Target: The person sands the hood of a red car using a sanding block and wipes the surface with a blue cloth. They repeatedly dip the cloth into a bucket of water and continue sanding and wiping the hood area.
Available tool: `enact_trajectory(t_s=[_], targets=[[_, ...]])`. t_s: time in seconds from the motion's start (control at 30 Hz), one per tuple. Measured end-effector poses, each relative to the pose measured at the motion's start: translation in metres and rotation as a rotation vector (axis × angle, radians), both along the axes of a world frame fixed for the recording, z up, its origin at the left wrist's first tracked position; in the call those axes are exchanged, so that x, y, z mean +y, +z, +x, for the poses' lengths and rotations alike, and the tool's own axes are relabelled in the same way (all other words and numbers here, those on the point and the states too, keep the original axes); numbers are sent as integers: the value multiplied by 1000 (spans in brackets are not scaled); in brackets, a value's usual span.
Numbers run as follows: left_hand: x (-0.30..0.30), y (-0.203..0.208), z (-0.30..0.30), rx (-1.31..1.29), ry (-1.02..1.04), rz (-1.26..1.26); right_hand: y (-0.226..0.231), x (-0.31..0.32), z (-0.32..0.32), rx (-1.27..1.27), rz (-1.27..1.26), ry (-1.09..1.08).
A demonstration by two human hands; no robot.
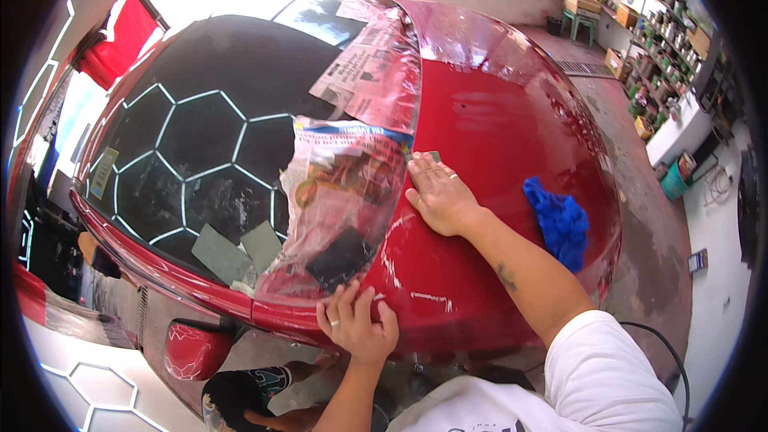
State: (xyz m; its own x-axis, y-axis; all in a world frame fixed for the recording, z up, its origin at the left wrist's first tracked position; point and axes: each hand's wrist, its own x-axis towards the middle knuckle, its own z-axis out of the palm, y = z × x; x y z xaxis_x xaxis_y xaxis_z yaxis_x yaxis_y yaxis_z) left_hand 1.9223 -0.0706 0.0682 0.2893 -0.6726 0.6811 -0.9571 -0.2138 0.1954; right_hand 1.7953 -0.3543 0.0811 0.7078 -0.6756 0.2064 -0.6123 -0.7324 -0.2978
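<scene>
My right hand (442, 196) lies flat on a red car panel (488, 128), beside its paper-masked edge. Under its fingers is a grey-green piece of sandpaper (426, 157), showing past the fingertips. My left hand (362, 326) rests on the car's near edge, fingers spread and bent, holding nothing. Just above it a dark sheet (340, 258) lies on newspaper and clear film (340, 184) covering part of the dark glass (232, 72). Two grey sheets (222, 254) lie on the glass to the left. A crumpled blue cloth (558, 224) sits on the panel, right of my right forearm.
A red side mirror (194, 350) sticks out at lower left. Below it a person (240, 396) is low beside the car, near my left forearm. A black cable (676, 356) runs at lower right. Shelves of cans (668, 52) and a teal bucket (674, 182) stand along the right wall.
</scene>
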Motion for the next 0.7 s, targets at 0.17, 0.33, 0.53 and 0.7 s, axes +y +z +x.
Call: enact_trajectory(t_s=[0.17, 0.33, 0.53, 0.7], targets=[[9, -3, -4, 82, -60, -17, 8, 216, -28, -99, 57, 152], [13, 0, 3, 78, -77, -47, 15, 195, -20, -21, -21, 73], [6, -5, 5, 54, -50, -5, -5, -3, 12, 39, 11, -150], [14, -15, 9, 39, -40, -13, -1, -198, 48, 125, -1, -223]])
